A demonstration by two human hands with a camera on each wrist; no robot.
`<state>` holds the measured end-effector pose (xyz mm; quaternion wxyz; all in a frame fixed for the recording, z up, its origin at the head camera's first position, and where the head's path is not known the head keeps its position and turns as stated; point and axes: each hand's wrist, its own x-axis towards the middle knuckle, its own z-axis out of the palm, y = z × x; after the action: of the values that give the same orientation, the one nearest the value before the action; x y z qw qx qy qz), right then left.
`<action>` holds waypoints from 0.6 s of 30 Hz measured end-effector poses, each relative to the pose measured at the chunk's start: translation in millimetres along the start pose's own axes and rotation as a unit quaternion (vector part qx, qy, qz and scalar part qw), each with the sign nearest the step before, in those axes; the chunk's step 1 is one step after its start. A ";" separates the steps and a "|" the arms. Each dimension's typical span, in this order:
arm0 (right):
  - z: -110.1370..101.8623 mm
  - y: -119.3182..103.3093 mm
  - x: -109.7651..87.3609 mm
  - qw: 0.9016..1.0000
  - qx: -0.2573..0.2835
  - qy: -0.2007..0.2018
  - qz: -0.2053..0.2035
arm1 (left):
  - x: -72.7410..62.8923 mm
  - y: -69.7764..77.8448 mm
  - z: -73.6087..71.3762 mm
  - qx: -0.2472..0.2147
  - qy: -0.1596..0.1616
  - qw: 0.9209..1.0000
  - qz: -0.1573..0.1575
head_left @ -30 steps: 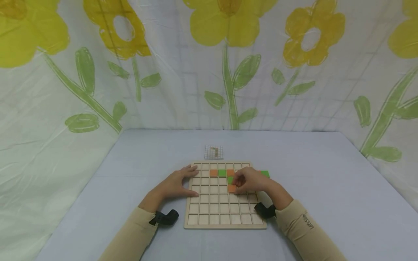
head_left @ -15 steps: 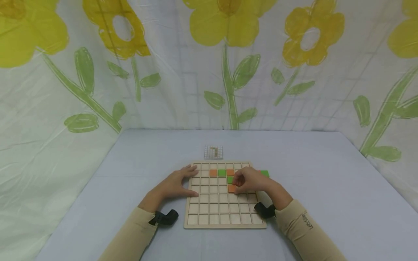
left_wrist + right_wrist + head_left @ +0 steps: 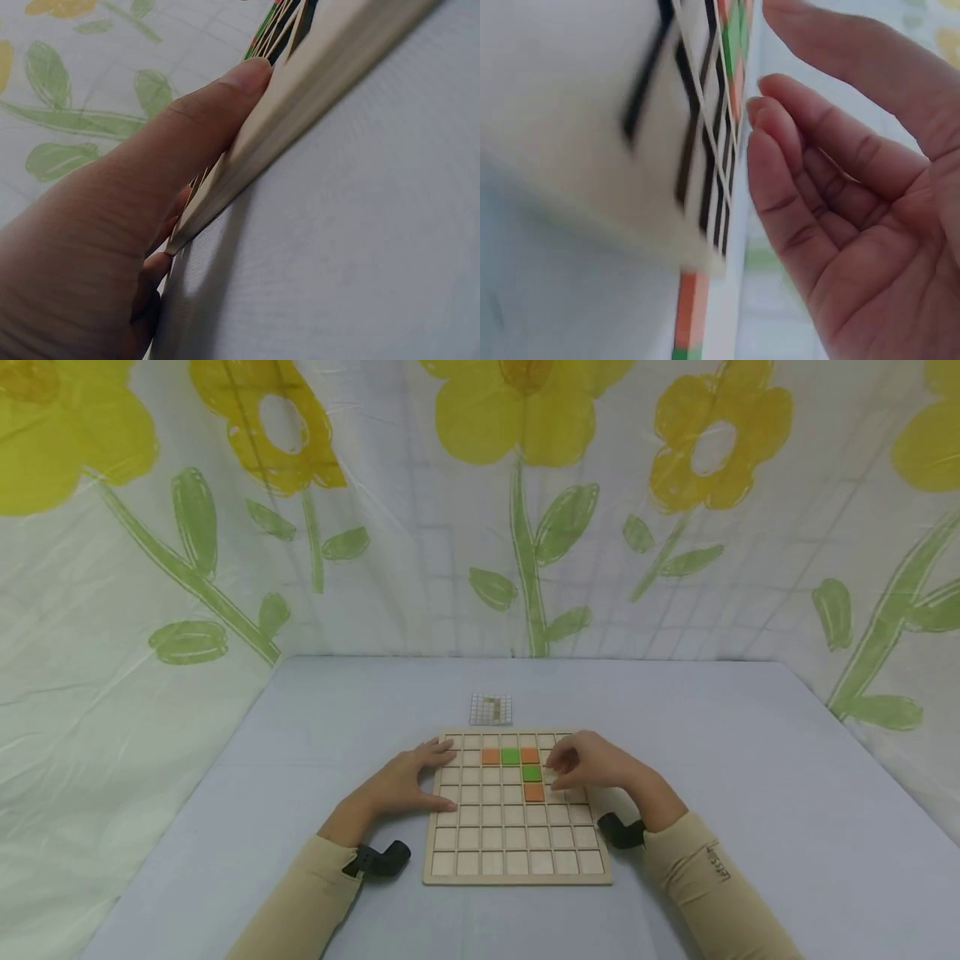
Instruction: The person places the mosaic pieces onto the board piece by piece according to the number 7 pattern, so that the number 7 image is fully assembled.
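Note:
A wooden grid board (image 3: 517,863) lies on the table. Set in its cells are orange and green tiles: a row of an orange tile (image 3: 490,757), a green tile (image 3: 510,756) and another orange one (image 3: 529,755). Below the row's right end come a green tile (image 3: 531,773) and an orange tile (image 3: 533,792). My left hand (image 3: 408,781) rests spread at the board's left edge, its thumb (image 3: 247,75) on the rim. Over the right side of the board hovers my right hand (image 3: 596,762), fingers loosely bent with nothing between them, thumb apart in the right wrist view.
Beyond the board's far edge lies a small card (image 3: 491,709) printed with a grid pattern. Orange and green tiles (image 3: 691,311) lie off the board's edge in the right wrist view; my right hand hides them in the head view. A flowered curtain (image 3: 420,568) hangs behind the table.
My right hand has come away from the lowest orange tile and moved right and slightly farther back, uncovering that tile and the green one above it. The left hand has stayed put.

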<state>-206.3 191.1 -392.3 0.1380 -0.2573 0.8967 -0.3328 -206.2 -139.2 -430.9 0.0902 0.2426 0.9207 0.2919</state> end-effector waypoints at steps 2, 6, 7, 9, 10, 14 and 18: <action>-8.0 6.6 -3.2 1.000 0.003 0.017 0.017 | 0.2 0.0 0.1 0.000 0.000 1.000 -0.003; -24.0 22.6 -11.8 0.998 0.013 0.048 0.046 | 0.8 -0.6 0.6 0.002 0.001 1.000 -0.007; -27.3 27.0 -13.7 0.997 0.015 0.053 0.053 | 0.8 -0.6 0.5 0.001 0.001 1.000 -0.007; -32.6 35.1 -17.4 0.995 0.021 0.063 0.067 | 0.5 -0.6 0.5 0.001 0.001 1.000 -0.007; -34.7 38.7 -18.9 0.995 0.023 0.067 0.073 | 0.4 -0.5 0.4 0.000 0.001 1.000 -0.007; -39.9 49.9 -24.0 0.993 0.025 0.076 0.083 | 0.4 -0.3 0.4 -0.002 0.000 1.000 -0.008; -42.1 58.3 -27.5 0.993 0.018 0.078 0.090 | 0.3 -0.3 0.3 -0.002 -0.003 1.000 -0.010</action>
<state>-222.6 266.1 -397.9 0.1016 -0.1463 0.9181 -0.3541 -206.4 -139.2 -431.4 0.0962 0.2343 0.9223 0.2918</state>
